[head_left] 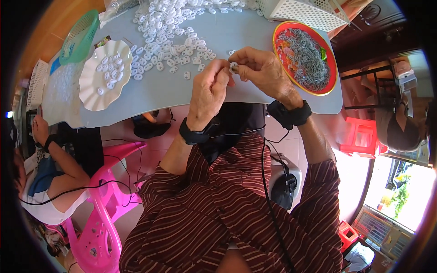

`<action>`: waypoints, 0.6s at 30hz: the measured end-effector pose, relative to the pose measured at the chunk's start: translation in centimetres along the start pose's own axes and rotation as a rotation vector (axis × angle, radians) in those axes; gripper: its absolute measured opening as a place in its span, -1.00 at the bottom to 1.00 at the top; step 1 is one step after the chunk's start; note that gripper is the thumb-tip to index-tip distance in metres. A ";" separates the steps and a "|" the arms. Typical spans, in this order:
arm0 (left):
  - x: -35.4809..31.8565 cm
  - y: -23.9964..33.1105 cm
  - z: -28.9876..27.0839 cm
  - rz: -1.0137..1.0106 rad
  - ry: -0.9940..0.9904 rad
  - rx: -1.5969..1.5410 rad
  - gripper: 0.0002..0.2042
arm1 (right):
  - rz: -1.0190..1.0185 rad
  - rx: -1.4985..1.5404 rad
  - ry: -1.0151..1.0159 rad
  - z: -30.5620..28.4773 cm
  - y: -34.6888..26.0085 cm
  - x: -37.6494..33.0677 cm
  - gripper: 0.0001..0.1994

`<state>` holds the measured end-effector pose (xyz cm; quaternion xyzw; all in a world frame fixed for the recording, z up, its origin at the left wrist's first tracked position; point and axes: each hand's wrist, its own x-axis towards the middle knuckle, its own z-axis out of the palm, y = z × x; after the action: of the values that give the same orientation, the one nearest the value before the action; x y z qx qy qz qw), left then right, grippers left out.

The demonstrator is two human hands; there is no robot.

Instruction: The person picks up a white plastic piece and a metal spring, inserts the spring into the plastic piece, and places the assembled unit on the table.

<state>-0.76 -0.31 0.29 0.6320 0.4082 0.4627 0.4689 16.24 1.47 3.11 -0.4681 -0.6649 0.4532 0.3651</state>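
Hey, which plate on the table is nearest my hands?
The red plate beside your right hand, heaped with small grey pieces; the scalloped cream plate lies farther off, leftward.

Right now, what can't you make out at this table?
In the head view:
- Left hand: fingertips mostly hidden behind its knuckles.
- White piece: partly covered by the right hand.
- Grey bits in the red tray: too small to separate.
- White basket: cut off by the upper edge.

The single view looks steeply down from the wearer's head through a wide fisheye, close above the striped clothing (195,218) at lower centre, facing the bench (164,93) across the upper frame.
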 end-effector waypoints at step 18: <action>-0.3 -0.7 0.6 0.112 0.110 -0.071 -0.95 | -0.247 -0.726 -0.030 -2.0 0.8 5.5 -0.87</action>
<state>-0.26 -0.57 -0.53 0.6104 0.3808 0.5363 0.4414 16.68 7.33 3.30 -0.4765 -0.8388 0.1475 0.2179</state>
